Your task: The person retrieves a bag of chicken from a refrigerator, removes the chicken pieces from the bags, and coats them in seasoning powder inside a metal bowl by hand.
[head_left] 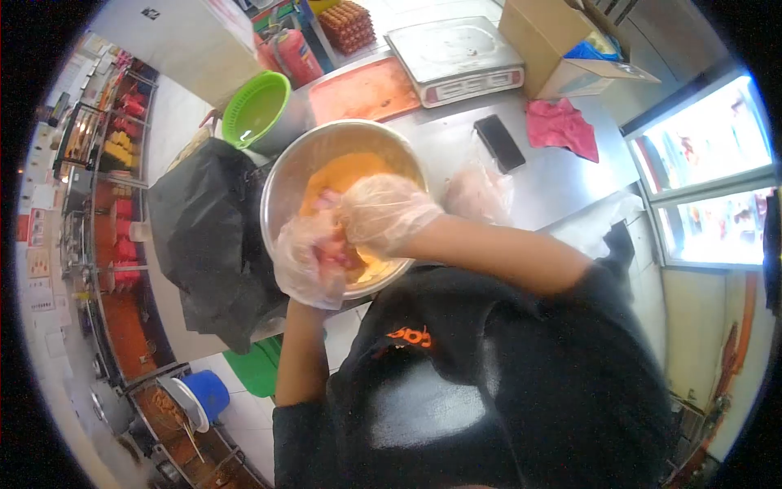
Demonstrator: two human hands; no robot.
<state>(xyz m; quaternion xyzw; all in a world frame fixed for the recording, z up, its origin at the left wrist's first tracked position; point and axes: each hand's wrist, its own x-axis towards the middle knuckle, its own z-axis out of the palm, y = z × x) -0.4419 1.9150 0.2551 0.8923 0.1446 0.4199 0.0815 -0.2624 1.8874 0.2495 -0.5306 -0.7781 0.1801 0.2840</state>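
At the far left of my view, a long rack [122, 236] carries red bins, and a blue bucket [208, 395] shows lower down beside it. Next I see a crumpled black plastic bag [210, 232] lying just left of the big metal bowl [285, 186], with a green basket [259, 110] above it and a red fire extinguisher [299, 57] behind. I have the left hand [309, 259], in a clear plastic glove, at the bowl's near left side, against pink pieces of meat [332, 251]; its fingers are too blurred for me to tell whether they are clamped on a piece or apart. The meat lies inside the bowl, between the two hands, on orange-yellow powder [350, 169] that spreads up the far side. My right hand [388, 213], gloved too, reaches in from the right, over the powder and close to the meat, and I cannot tell its grip either. Behind the bowl I make out an orange tray [362, 88], then a scale [454, 55]. Further right, a clear bag [479, 194] and a dark phone [499, 143] lie on the steel table [554, 183], then a pink cloth [562, 128] below an open cardboard box [542, 49], and finally a brightly lit fridge [709, 147].
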